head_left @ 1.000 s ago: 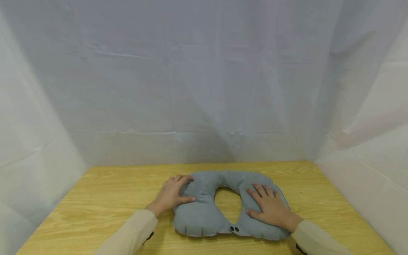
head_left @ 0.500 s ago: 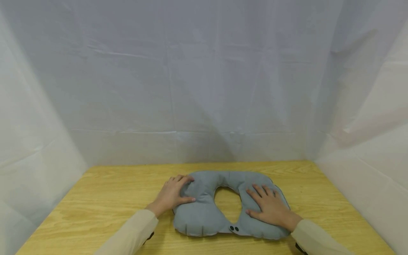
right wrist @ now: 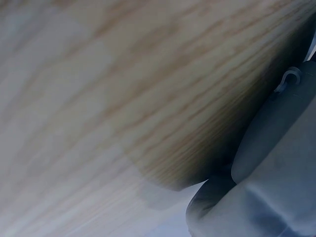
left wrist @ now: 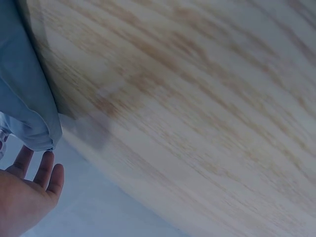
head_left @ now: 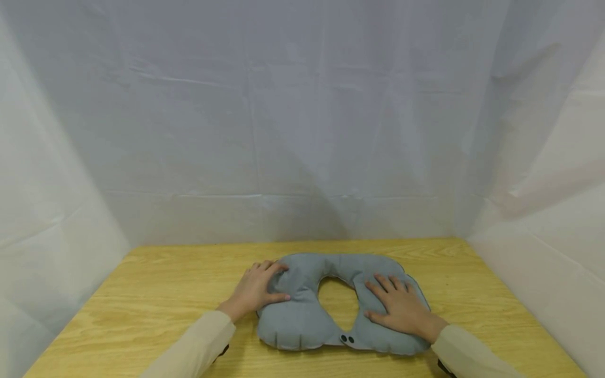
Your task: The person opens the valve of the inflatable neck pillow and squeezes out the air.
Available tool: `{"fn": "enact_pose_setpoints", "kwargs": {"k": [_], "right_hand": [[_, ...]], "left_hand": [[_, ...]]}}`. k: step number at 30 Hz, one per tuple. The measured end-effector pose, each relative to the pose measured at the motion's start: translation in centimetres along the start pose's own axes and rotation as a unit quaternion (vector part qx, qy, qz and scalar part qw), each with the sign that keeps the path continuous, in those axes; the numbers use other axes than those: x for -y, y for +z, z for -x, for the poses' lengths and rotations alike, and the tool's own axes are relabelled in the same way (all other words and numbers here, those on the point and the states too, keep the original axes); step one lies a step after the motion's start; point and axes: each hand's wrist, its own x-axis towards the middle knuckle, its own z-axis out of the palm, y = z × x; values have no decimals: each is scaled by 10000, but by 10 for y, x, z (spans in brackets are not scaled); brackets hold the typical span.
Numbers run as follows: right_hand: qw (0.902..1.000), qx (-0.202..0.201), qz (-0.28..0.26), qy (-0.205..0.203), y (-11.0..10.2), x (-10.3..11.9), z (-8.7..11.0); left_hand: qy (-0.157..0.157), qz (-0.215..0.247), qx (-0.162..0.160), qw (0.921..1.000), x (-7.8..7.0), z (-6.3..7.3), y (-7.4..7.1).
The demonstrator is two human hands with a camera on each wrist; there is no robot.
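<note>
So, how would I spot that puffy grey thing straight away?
Start with the yellow wood-grain table, backed by pale sheeting. Toward its near side, between the cuffs of two cream sleeves, lies a puffy blue-grey pillow. Unlike the flat table, it is plump fabric looped round bare wood, with two dark round buttons on its near edge.
</note>
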Motion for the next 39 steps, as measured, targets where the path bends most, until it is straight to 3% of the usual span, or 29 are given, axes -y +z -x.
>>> {"fn": "enact_pose_setpoints", "kwargs": {"k": [39], "right_hand": [[9996,287,-35,33,-6,1,-4]], "left_hand": [[110,-190,69,9997,-2,1,1]]}}
